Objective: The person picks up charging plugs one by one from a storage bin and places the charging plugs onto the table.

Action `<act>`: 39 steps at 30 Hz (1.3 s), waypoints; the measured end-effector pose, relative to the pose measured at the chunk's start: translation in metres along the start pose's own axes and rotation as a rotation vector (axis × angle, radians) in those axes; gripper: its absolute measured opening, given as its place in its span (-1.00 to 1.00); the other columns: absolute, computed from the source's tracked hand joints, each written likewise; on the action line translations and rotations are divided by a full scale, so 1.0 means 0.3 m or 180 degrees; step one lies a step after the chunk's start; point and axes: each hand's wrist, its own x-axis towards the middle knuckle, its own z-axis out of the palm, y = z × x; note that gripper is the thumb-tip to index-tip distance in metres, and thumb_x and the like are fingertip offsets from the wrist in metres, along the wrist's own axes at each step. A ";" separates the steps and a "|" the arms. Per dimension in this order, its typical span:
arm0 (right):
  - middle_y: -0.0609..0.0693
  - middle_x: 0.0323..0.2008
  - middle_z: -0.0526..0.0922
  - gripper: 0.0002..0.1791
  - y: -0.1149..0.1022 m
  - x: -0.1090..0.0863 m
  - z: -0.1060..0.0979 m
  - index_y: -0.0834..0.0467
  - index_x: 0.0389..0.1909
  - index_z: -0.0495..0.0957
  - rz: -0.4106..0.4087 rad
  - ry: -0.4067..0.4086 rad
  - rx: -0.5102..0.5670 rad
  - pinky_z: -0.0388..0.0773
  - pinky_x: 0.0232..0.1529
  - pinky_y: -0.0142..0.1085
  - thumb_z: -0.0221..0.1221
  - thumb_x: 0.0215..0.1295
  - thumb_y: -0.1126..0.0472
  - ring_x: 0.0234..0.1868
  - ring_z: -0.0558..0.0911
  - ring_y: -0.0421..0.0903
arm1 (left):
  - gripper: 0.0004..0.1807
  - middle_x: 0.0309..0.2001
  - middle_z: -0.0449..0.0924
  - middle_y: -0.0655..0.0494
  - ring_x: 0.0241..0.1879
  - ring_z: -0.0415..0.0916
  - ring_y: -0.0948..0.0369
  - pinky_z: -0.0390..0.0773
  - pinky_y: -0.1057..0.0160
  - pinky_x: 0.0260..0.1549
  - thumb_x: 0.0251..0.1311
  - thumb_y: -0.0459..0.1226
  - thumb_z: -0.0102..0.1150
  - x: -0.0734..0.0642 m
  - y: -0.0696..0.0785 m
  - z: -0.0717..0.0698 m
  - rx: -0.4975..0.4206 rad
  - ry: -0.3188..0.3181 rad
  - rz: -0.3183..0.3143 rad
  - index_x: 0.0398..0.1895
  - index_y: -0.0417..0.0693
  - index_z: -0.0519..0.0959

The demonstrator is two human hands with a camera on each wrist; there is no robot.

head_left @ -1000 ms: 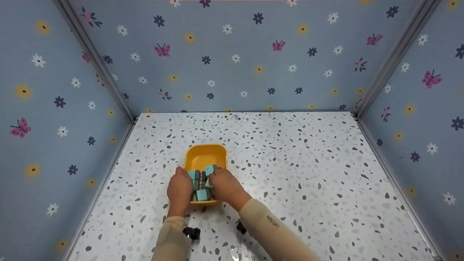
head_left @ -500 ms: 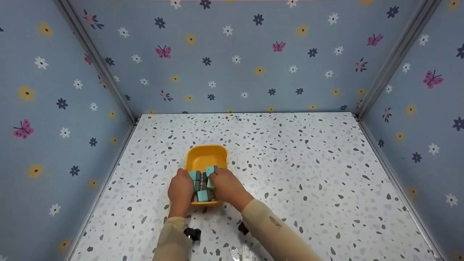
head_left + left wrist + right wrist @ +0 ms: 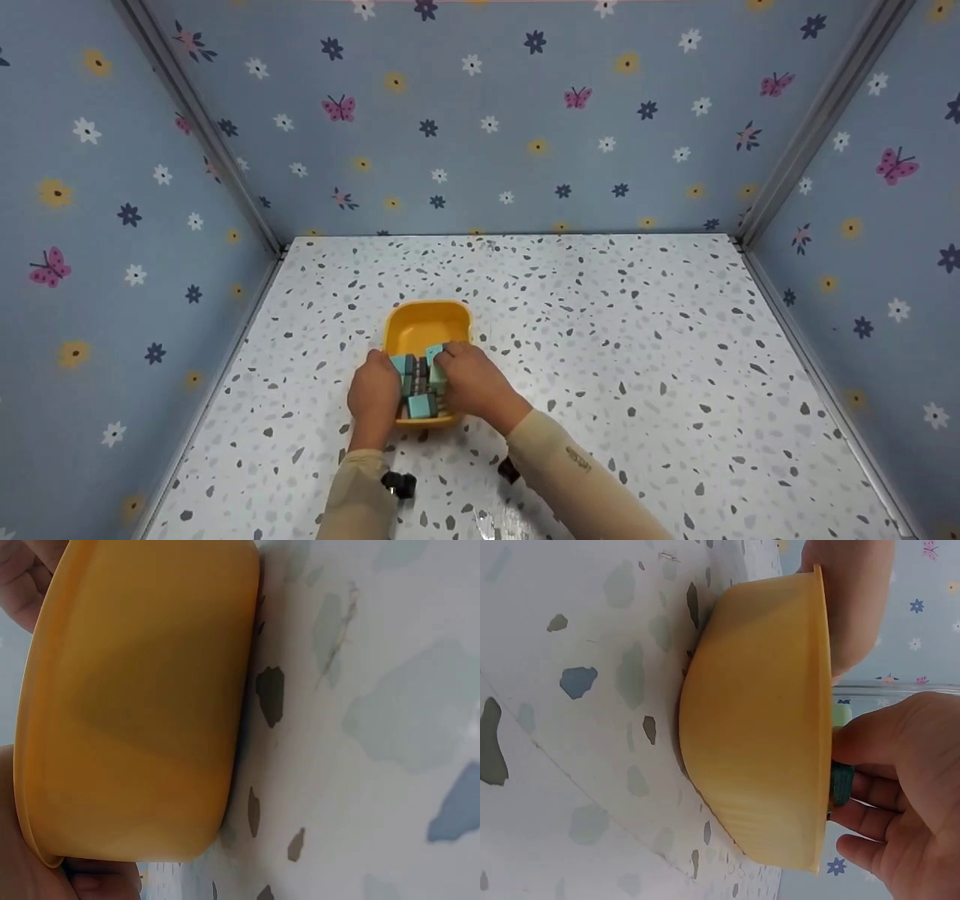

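A yellow plastic tub (image 3: 427,328) stands on the speckled tabletop, its near half filled with teal and green blocks (image 3: 421,406). My left hand (image 3: 373,390) holds the tub's left rim; in the left wrist view a finger (image 3: 109,883) shows below the rim. Over the right side of the tub, my right hand (image 3: 474,382) has its fingers on a teal-topped block (image 3: 434,351). From the right wrist, a dark green block (image 3: 841,782) shows between the right thumb and fingers, just above the rim. Both hands hide part of the contents.
Flower-and-butterfly panels (image 3: 480,112) enclose the white speckled table (image 3: 637,337) at the back and both sides. Small black objects (image 3: 400,484) are by the forearms, and a shiny clear patch (image 3: 499,523) lies at the near edge.
My right hand and forearm have shifted slightly right, and more of the green block beside the fingers shows. The left hand stays on the rim.
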 end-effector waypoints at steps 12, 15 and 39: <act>-0.03 0.07 0.54 -0.62 0.033 -0.004 -0.039 0.11 0.21 0.54 0.0022 0.0178 0.0047 0.50 0.22 -0.21 0.18 0.40 0.29 0.05 0.51 -0.10 | -0.53 -0.21 0.68 -0.17 -0.26 0.64 -0.05 0.52 -0.02 -0.37 0.66 -0.06 -0.41 -0.016 -0.009 0.003 -0.0078 0.0148 0.0150 0.03 -0.17 0.48; -0.04 0.08 0.53 -0.62 0.047 -0.003 -0.042 0.10 0.21 0.54 0.0029 0.0202 0.0066 0.50 0.21 -0.20 0.17 0.40 0.30 0.04 0.50 -0.10 | -0.53 -0.19 0.68 -0.18 -0.24 0.65 -0.05 0.53 -0.03 -0.34 0.66 -0.06 -0.41 -0.016 -0.008 0.002 -0.0081 0.0148 0.0131 0.04 -0.18 0.48; 0.05 0.13 0.54 -0.58 0.170 -0.011 -0.063 0.16 0.20 0.51 0.0141 0.0472 -0.0037 0.45 0.31 -0.16 0.24 0.34 0.40 0.15 0.52 -0.01 | -0.54 -0.14 0.69 -0.15 -0.20 0.65 -0.02 0.55 -0.02 -0.30 0.66 -0.06 -0.41 -0.010 -0.007 0.005 -0.0064 0.0090 0.0056 0.06 -0.13 0.48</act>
